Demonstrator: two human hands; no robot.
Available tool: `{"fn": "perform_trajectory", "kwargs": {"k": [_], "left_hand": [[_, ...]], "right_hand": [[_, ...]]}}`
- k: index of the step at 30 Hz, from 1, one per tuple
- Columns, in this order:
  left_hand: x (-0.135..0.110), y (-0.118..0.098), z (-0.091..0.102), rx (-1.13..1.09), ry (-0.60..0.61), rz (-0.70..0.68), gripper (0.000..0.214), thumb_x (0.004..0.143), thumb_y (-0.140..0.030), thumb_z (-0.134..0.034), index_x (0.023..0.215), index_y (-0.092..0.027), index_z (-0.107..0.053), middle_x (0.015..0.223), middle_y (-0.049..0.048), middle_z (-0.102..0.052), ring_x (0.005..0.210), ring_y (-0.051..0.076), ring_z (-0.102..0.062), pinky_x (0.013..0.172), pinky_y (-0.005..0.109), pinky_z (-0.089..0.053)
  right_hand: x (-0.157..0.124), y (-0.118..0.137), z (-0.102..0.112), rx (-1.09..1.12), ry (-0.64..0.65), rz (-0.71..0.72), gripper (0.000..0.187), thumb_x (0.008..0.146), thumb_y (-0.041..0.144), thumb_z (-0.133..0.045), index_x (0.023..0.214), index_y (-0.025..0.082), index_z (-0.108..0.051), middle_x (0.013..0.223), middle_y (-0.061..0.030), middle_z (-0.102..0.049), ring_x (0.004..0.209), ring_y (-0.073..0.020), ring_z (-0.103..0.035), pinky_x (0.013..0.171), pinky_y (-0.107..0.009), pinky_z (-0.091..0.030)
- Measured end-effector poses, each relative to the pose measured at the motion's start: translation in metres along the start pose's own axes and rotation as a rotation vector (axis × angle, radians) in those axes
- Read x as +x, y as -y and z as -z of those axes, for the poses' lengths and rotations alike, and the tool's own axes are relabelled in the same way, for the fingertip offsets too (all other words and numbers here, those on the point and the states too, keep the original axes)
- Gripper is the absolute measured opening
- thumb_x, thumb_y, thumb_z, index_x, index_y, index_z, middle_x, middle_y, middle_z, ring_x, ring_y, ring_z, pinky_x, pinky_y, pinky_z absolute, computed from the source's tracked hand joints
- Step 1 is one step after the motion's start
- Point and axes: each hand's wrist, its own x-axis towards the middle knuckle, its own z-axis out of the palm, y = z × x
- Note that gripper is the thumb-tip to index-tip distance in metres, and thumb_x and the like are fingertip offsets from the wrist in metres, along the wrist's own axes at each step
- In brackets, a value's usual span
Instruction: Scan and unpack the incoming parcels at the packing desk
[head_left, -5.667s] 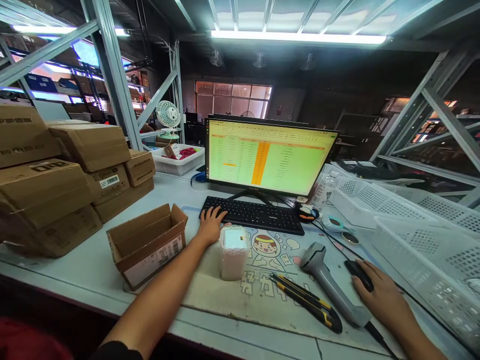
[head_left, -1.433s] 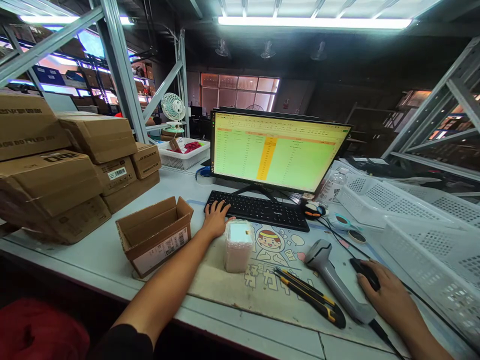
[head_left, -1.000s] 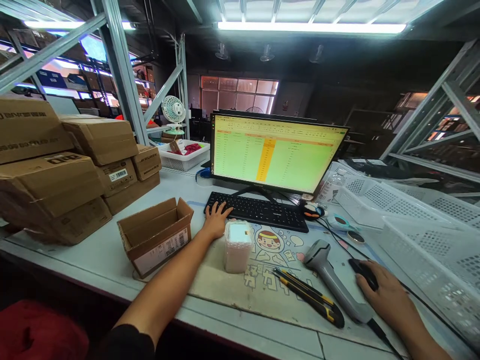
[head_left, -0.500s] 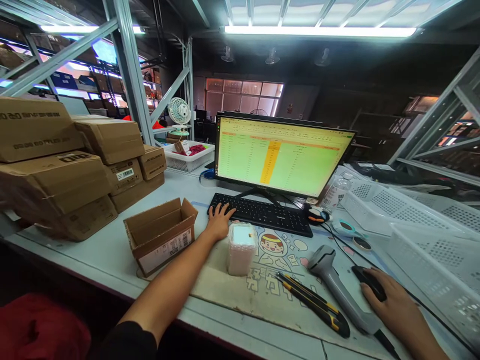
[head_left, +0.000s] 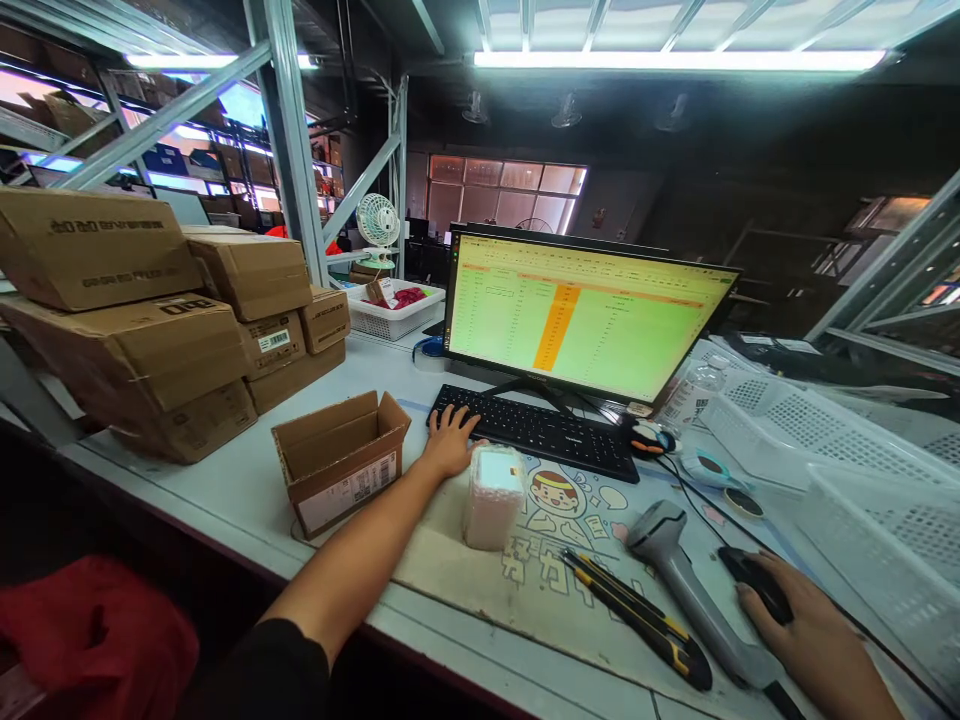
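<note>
The view has turned to the left: the monitor (head_left: 585, 315) and the cardboard boxes (head_left: 150, 330) sit further right, more red cloth (head_left: 97, 630) shows, and the right hand (head_left: 817, 645) on the mouse (head_left: 754, 590) lies nearer the bottom edge.

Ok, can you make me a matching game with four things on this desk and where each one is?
Things:
1 keyboard
2 mouse
3 scanner
4 cardboard box

Places:
A under the right hand
B open on top, just left of the left hand
C touched by the left hand
D lying between the knife and the mouse

Pairs: 1-C, 2-A, 3-D, 4-B
</note>
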Motion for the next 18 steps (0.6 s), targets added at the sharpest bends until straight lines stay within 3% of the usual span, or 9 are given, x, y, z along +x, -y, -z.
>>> {"fn": "perform_trajectory", "kwargs": {"k": [9,18], "left_hand": [[-0.001,-0.003,0.005,0.001,-0.002,0.045,0.062,0.106,-0.051,-0.034,0.159,-0.021,-0.041,0.168,0.01,-0.035,0.157,0.036,-0.023,0.129,0.06,-0.017],[-0.006,-0.005,0.011,-0.03,-0.044,0.035,0.056,0.104,-0.045,-0.047,0.155,-0.024,-0.048,0.165,0.0111,-0.04,0.155,0.035,-0.031,0.128,0.058,-0.021]], "right_hand": [[0.001,-0.007,-0.004,-0.047,-0.009,0.075,0.057,0.076,0.065,-0.051,0.11,0.021,-0.066,0.122,-0.0174,-0.072,0.112,-0.0415,-0.069,0.101,-0.061,-0.055],[-0.001,-0.021,-0.011,-0.081,-0.011,0.118,0.056,0.082,0.062,-0.049,0.115,0.019,-0.065,0.121,-0.0176,-0.071,0.112,-0.0378,-0.069,0.101,-0.057,-0.054]]}}
